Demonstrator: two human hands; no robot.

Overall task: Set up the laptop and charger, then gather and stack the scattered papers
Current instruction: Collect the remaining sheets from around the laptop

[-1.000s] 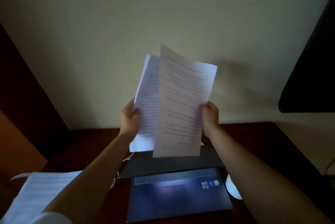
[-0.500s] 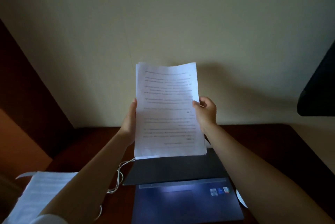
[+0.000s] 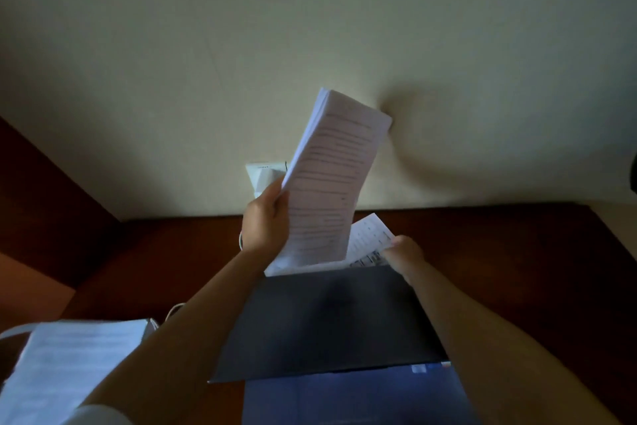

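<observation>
Your left hand [image 3: 267,223] grips a sheaf of printed papers [image 3: 332,180] upright before the cream wall [image 3: 310,28] (dim room), your right hand [image 3: 405,252] pinches a sheet [image 3: 368,238] behind the open laptop [image 3: 331,321] on the dark wooden bench [image 3: 517,252].

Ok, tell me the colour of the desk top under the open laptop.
Dark reddish-brown wooden desk top, head view.

One head-worn wide-angle view looks forward and down from above a desk [image 3: 517,252], facing a wall [image 3: 310,28]. Both forearms reach in from the bottom edge, close to the lens. An open laptop [image 3: 327,321] sits low and near.
</observation>
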